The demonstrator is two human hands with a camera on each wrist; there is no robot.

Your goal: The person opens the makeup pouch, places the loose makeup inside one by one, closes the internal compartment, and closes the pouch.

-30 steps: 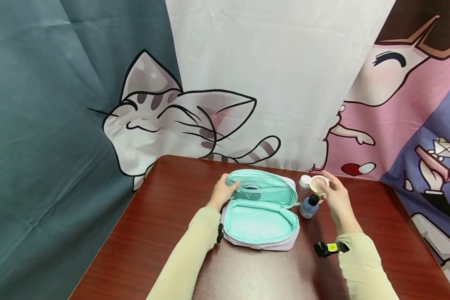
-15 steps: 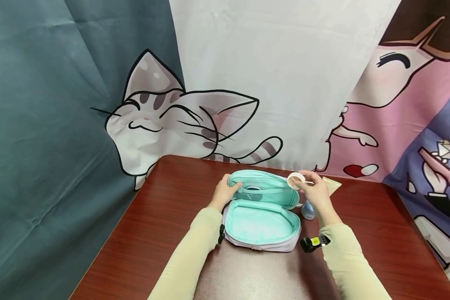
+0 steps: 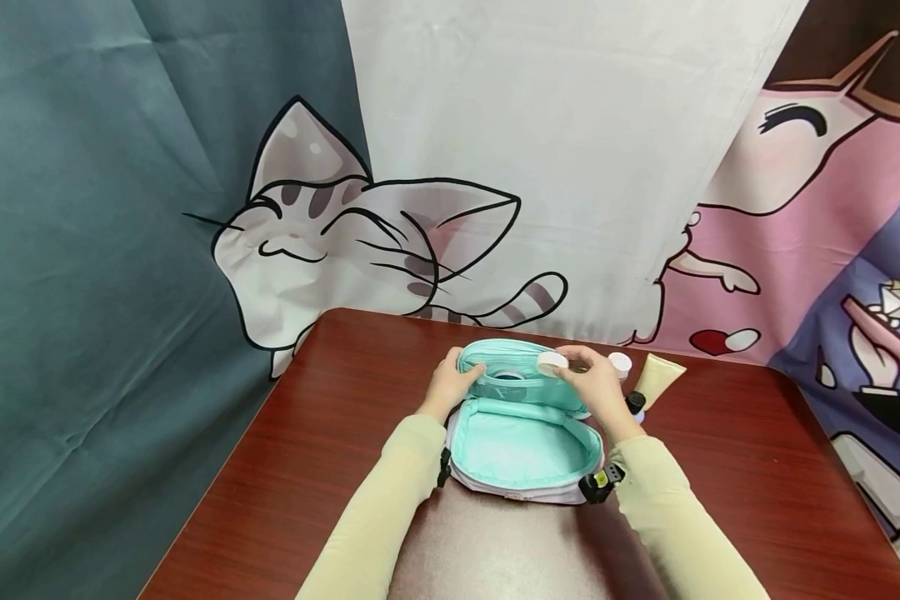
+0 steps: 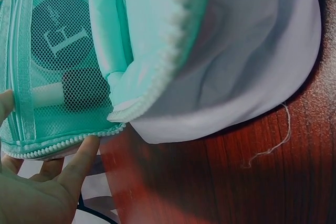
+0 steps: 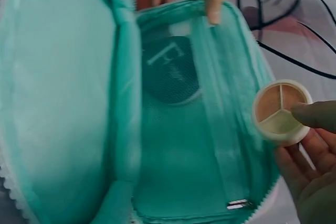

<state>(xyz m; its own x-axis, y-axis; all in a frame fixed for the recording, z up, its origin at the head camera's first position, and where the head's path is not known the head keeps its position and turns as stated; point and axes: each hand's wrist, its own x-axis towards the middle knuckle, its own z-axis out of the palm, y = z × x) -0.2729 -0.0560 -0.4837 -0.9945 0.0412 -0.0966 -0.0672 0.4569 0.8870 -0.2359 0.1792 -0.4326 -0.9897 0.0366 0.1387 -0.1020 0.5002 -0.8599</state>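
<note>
A mint-lined cosmetic bag [image 3: 521,450] lies unzipped on the table, its lid raised. My left hand [image 3: 447,387] grips the lid's left edge, thumb on the inside. In the right wrist view, my right hand [image 5: 317,182] pinches a round white concealer palette [image 5: 277,124] with three coloured sections, thumb over its face. That hand [image 3: 598,385] is at the lid's right side, in front of the mesh pocket. Behind the mesh [image 4: 47,121] are a dark round compact [image 4: 61,32] marked with an F and a dark-capped small bottle [image 4: 84,90].
Right of the bag stand a white-capped bottle [image 3: 620,365], mostly hidden by my right hand, and a black-capped blue bottle [image 3: 635,404]. A cream-coloured tube [image 3: 660,379] is beside them. A printed cloth [image 3: 570,167] hangs behind the table [image 3: 330,433].
My right hand has brought the concealer palette leftward from beside the bottles to the front of the raised lid. My left hand keeps its grip on the lid.
</note>
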